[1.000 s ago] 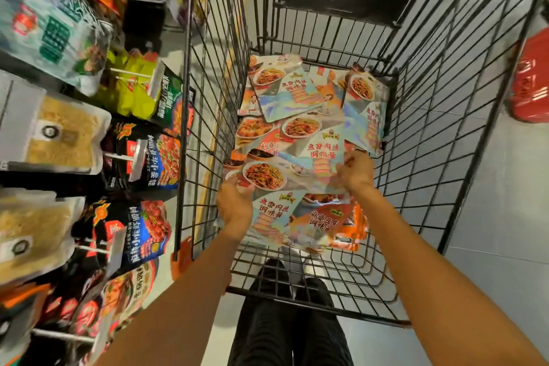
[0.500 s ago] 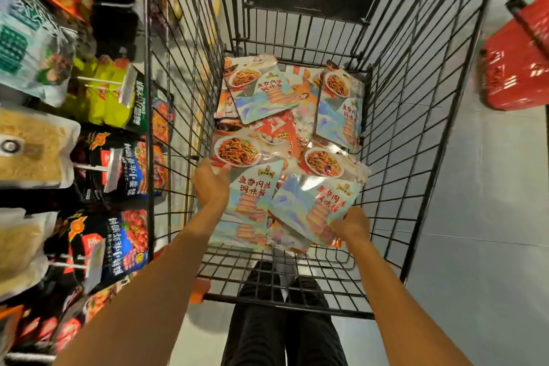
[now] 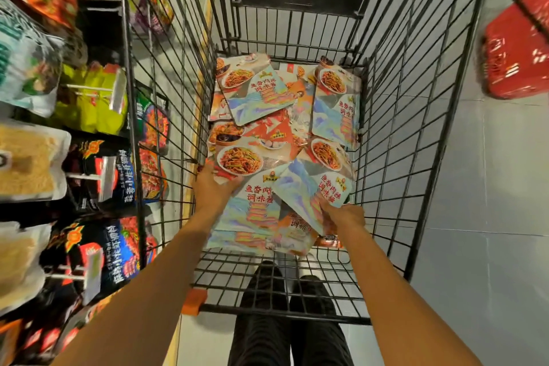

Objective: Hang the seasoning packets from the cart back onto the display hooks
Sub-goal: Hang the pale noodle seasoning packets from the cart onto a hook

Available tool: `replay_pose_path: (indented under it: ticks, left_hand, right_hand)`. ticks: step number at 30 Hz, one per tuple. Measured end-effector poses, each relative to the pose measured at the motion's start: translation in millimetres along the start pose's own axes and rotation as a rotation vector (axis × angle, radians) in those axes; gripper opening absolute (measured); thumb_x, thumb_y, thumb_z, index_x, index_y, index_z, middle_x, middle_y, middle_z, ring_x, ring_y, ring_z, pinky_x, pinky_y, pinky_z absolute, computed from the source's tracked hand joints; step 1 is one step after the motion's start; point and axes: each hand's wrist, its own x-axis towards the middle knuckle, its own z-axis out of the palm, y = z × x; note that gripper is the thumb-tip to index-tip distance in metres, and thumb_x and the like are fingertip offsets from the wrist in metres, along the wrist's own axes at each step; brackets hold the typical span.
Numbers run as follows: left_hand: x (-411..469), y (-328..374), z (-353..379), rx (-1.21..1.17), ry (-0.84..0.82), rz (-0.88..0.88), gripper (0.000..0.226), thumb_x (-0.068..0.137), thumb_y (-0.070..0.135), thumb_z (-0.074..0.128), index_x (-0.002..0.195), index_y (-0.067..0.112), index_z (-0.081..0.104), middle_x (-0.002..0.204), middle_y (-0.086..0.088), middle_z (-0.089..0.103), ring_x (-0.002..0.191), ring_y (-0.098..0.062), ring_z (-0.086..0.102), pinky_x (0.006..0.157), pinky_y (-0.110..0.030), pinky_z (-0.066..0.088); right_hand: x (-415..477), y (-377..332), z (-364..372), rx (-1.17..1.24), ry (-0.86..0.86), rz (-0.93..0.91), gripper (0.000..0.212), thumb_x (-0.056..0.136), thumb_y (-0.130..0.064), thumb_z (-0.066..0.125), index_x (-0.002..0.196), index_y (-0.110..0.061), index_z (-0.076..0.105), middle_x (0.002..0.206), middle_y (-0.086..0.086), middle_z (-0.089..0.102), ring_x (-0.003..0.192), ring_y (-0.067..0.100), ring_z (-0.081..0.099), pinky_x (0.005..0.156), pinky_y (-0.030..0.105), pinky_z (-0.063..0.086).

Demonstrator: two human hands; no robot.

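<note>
Several flat seasoning packets with noodle-dish pictures and red lettering lie piled in the black wire cart. My left hand grips the left edge of a near packet at the pile's left side. My right hand pinches the lower corner of another packet, which is tilted and lifted over the pile. More packets lie flat toward the cart's far end. Display hooks with hanging bags stand on the left, outside the cart wall.
The shelf on the left holds black, green, orange and beige bags on pegs close to the cart's left wall. A red basket sits on the grey tiled floor at right. My dark trousers show under the cart's near rail.
My right hand has drawn its packet a little nearer and raised it at a steeper tilt. My left hand stays at the left edge of the near packet. The view has shifted slightly.
</note>
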Motion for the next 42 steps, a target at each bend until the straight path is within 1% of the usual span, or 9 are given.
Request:
replay_pose_path:
  ticks: [2,5,8,13,16,25,32,37,42]
  left_hand:
    - [-10.2,-4.7,-1.1,-0.084,-0.043,-0.008,0.059,0.072,-0.003,0.077,0.123,-0.007,0.049,0.109,-0.012,0.056,0.099,-0.02,0.051,0.062,0.001,0.043]
    - [-14.6,-14.2,2.4,-0.012,-0.035,-0.014,0.069,0.065,-0.005,0.081,0.124,-0.005,0.047,0.111,-0.009,0.055,0.102,-0.021,0.052,0.068,-0.001,0.043]
    - [-12.0,-20.2,6.8,0.051,0.022,-0.061,0.054,0.065,0.004,0.084,0.112,-0.005,0.059,0.109,-0.017,0.065,0.102,-0.028,0.061,0.075,-0.025,0.047]
    - [-7.5,-25.5,1.5,-0.048,0.105,-0.14,0.038,0.064,0.01,0.086,0.091,-0.005,0.063,0.086,-0.013,0.066,0.073,-0.02,0.06,0.054,-0.024,0.045]
    - [1.3,-15.6,-2.6,-0.177,0.145,-0.169,0.028,0.068,0.009,0.083,0.086,-0.002,0.064,0.086,-0.017,0.067,0.072,-0.019,0.058,0.06,-0.031,0.049]
    - [6.1,-3.9,-6.2,-0.244,0.018,-0.106,0.018,0.077,0.009,0.076,0.065,0.011,0.062,0.067,-0.008,0.063,0.054,-0.013,0.058,0.052,-0.025,0.048]
    - [-1.3,-3.2,-12.0,-0.262,-0.103,-0.007,0.023,0.079,0.016,0.076,0.062,0.008,0.062,0.053,0.009,0.061,0.047,-0.002,0.054,0.043,-0.015,0.04]
    - [-8.7,4.0,-15.5,-0.255,-0.137,0.068,0.033,0.083,0.019,0.073,0.06,0.006,0.054,0.057,-0.005,0.054,0.056,-0.012,0.047,0.056,-0.025,0.037]
    - [-35.3,34.9,-40.9,-0.302,-0.092,0.198,0.043,0.085,0.023,0.069,0.061,-0.009,0.052,0.06,-0.008,0.048,0.054,-0.012,0.041,0.046,-0.02,0.031]
  right_hand:
    - [0.2,-6.4,-0.4,0.228,-0.164,0.129,0.023,0.073,-0.003,0.079,0.088,0.004,0.063,0.1,0.018,0.067,0.058,0.019,0.064,0.046,0.033,0.055]
    - [1.9,-8.0,-5.0,0.396,-0.324,0.2,0.033,0.085,0.011,0.059,0.117,0.012,0.055,0.091,0.018,0.07,0.056,0.018,0.068,0.054,0.031,0.059]
    - [2.8,-3.1,-9.4,0.482,-0.447,0.221,0.018,0.092,0.011,0.046,0.105,0.006,0.057,0.065,0.011,0.071,0.054,0.019,0.07,0.049,0.029,0.058]
    - [-2.7,5.8,-14.5,0.384,-0.471,0.282,0.02,0.094,0.006,0.046,0.081,0.0,0.06,0.058,0.01,0.07,0.05,0.015,0.069,0.049,0.022,0.055]
    - [-7.7,11.1,-19.6,0.299,-0.433,0.309,0.016,0.088,0.012,0.053,0.077,0.002,0.06,0.059,0.012,0.07,0.047,0.02,0.068,0.04,0.028,0.054]
    - [-9.8,26.1,-15.4,0.346,-0.462,0.185,0.027,0.079,-0.01,0.074,0.103,-0.002,0.064,0.103,0.018,0.068,0.096,0.033,0.064,0.093,0.052,0.049]
    - [-9.7,23.6,-16.0,0.406,-0.4,0.077,0.017,0.078,-0.004,0.074,0.093,-0.002,0.066,0.082,0.013,0.073,0.068,0.024,0.071,0.055,0.037,0.059]
    - [-21.5,14.4,-17.9,0.397,-0.383,0.008,0.021,0.082,0.003,0.067,0.102,0.001,0.063,0.095,0.017,0.068,0.087,0.032,0.066,0.081,0.049,0.055]
    - [-48.3,-9.5,-29.4,0.288,-0.361,-0.237,0.01,0.08,0.004,0.069,0.079,-0.003,0.061,0.059,0.004,0.067,0.048,0.014,0.064,0.046,0.025,0.052]
